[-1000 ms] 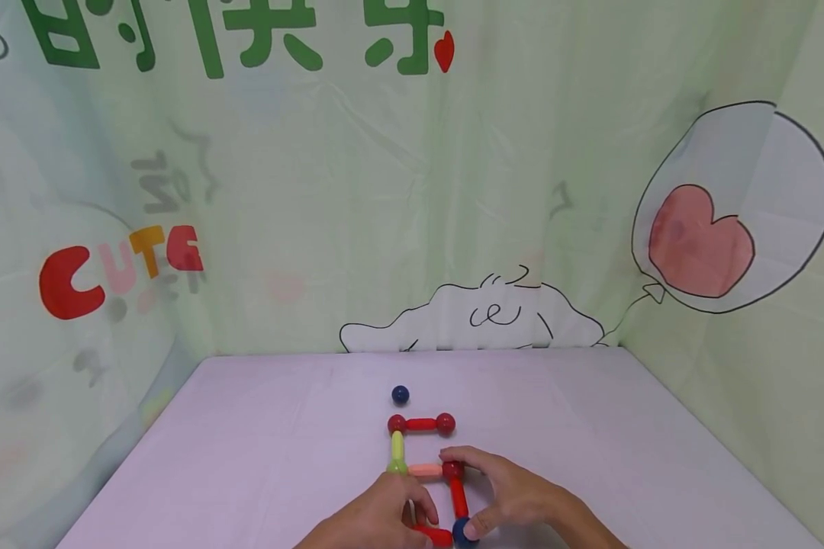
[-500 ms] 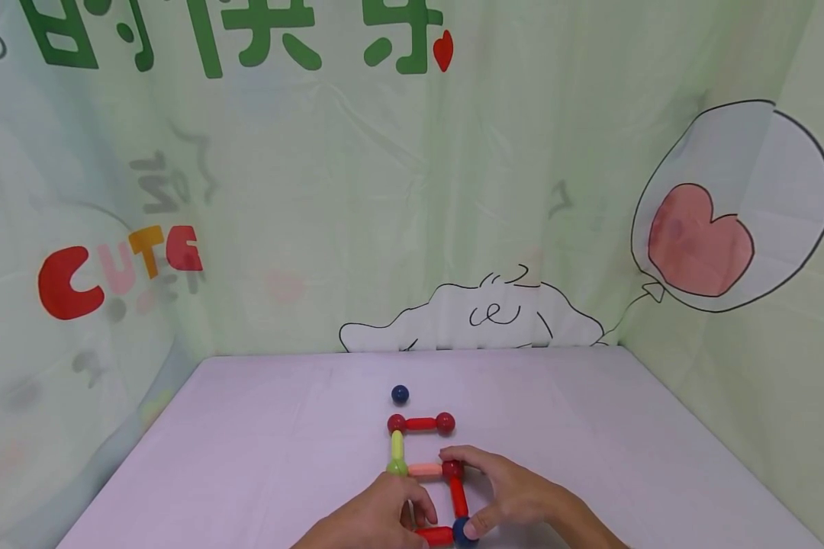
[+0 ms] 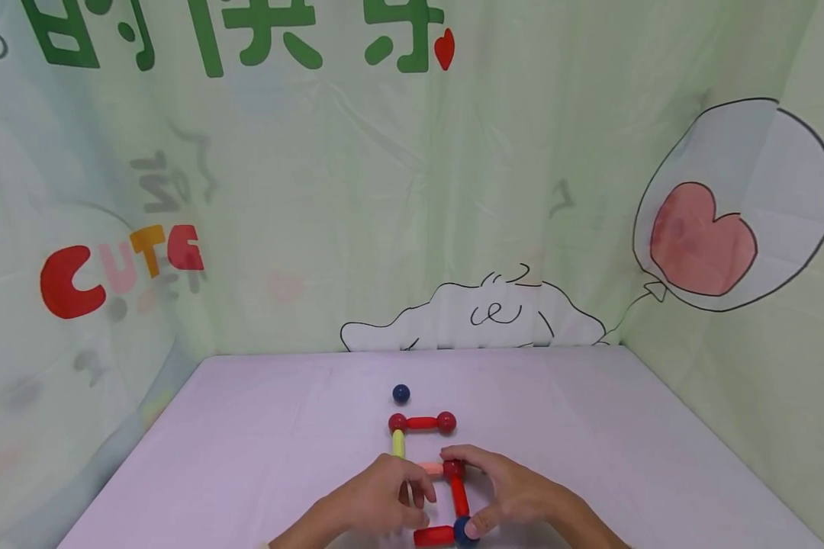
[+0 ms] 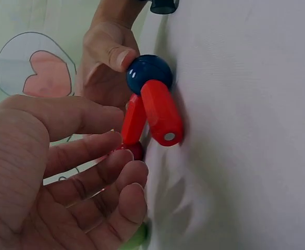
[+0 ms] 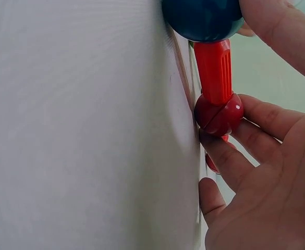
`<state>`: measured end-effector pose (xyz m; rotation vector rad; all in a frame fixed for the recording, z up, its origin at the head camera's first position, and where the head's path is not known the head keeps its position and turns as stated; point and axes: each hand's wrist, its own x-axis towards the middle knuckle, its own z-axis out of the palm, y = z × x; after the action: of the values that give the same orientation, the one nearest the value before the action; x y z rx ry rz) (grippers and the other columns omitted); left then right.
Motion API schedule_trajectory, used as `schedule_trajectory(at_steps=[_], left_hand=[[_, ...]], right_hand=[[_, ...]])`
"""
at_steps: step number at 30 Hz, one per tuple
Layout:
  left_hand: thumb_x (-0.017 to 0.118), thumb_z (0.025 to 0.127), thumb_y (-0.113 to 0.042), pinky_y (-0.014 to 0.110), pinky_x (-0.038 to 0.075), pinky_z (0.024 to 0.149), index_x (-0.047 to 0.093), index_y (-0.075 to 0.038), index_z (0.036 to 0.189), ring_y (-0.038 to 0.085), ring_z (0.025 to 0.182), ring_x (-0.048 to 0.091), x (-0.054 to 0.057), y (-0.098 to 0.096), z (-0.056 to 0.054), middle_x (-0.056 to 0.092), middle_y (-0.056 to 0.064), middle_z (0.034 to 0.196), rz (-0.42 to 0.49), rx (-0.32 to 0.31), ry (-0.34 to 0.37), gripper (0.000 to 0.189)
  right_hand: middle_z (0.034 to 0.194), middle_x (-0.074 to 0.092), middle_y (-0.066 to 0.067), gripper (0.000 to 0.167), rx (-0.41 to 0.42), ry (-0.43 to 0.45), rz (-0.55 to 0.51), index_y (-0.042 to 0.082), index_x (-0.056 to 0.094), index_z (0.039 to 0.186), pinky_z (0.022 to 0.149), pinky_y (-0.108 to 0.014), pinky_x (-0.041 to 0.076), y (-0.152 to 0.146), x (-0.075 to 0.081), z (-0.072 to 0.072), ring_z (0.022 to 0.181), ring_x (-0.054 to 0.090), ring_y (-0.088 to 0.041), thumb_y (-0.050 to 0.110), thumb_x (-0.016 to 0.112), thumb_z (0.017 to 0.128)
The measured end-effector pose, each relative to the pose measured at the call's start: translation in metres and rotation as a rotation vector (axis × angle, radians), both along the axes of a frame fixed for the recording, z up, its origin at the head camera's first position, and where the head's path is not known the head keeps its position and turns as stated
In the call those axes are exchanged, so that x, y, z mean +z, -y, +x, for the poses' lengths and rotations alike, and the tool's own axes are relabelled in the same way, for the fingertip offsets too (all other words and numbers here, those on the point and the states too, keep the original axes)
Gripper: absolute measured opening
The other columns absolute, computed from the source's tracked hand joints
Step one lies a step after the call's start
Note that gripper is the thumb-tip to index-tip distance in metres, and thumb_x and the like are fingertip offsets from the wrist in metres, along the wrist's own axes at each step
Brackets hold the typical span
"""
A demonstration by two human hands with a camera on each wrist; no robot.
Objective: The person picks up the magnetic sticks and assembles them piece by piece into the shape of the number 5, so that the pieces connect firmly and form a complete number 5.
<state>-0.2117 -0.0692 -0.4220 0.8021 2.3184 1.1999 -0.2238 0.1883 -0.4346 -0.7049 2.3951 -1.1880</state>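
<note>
On the table lies a figure of magnetic rods and balls. My right hand (image 3: 518, 489) grips its right side, thumb on the blue ball (image 3: 462, 528) and fingertips on the red ball (image 3: 453, 467); a red rod (image 3: 458, 496) joins these balls. Another red rod (image 3: 432, 536) runs left from the blue ball, its metal-tipped free end showing in the left wrist view. My left hand (image 3: 379, 496) hovers beside that rod, fingers loosely bent and holding nothing. Behind it, a pink rod (image 3: 430, 469) and a yellow rod (image 3: 399, 442) are partly covered.
At the figure's far end, a red rod (image 3: 422, 422) links two red balls, the left one (image 3: 397, 422) touching the yellow rod. Farther back sits a separate dark blue ball (image 3: 401, 393). The pale tabletop (image 3: 268, 442) meets printed curtains (image 3: 268, 191) at the back and sides.
My left hand has let go of the lower red rod and drawn up and left, now covering the green ball. My right hand keeps its grip in the same place.
</note>
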Motion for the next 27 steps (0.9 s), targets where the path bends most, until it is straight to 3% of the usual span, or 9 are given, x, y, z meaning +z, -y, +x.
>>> schedule_trajectory(at_steps=[7,11,18,22,27], left_hand=[[0.078,0.087,-0.013,0.023,0.052,0.063,0.075,-0.015,0.098,0.010,0.071,0.059,0.014,-0.002,-0.019,0.065,-0.007,0.077,-0.041,0.031,-0.109,0.011],[0.078,0.088,-0.016,0.023,0.052,0.063,0.075,-0.014,0.097,0.009,0.073,0.059,0.019,0.003,-0.034,0.064,-0.009,0.078,-0.112,0.044,-0.214,0.009],[0.074,0.090,-0.014,0.024,0.051,0.065,0.074,-0.011,0.101,0.010,0.078,0.057,0.027,0.011,-0.062,0.062,-0.009,0.083,-0.246,0.098,-0.322,0.011],[0.074,0.090,-0.014,0.026,0.051,0.067,0.073,-0.013,0.099,0.013,0.082,0.056,0.024,0.012,-0.074,0.061,-0.007,0.085,-0.261,0.171,-0.369,0.009],[0.073,0.090,-0.014,0.034,0.054,0.077,0.070,-0.011,0.110,0.021,0.094,0.058,0.010,0.006,-0.087,0.062,0.003,0.101,-0.226,0.290,-0.402,0.020]], right_hand=[[0.149,0.051,-0.001,0.084,0.019,-0.012,-0.009,0.023,0.049,0.148,0.103,-0.076,0.032,-0.002,0.002,0.000,0.138,0.043,-0.037,0.039,0.087,0.075],[0.149,0.050,0.000,0.084,0.024,-0.010,-0.005,0.023,0.049,0.148,0.105,-0.073,0.034,-0.002,0.003,0.000,0.139,0.042,-0.036,0.040,0.087,0.075],[0.151,0.048,0.001,0.086,0.004,-0.003,0.009,0.024,0.048,0.149,0.105,-0.074,0.033,-0.004,0.004,0.001,0.139,0.041,-0.037,0.041,0.087,0.074],[0.151,0.048,0.000,0.085,0.007,0.003,-0.004,0.024,0.048,0.148,0.105,-0.073,0.034,-0.004,0.003,0.001,0.138,0.041,-0.036,0.041,0.086,0.075],[0.151,0.048,-0.001,0.084,0.037,-0.004,-0.013,0.024,0.048,0.149,0.104,-0.072,0.035,-0.004,0.001,0.001,0.138,0.041,-0.036,0.040,0.085,0.076]])
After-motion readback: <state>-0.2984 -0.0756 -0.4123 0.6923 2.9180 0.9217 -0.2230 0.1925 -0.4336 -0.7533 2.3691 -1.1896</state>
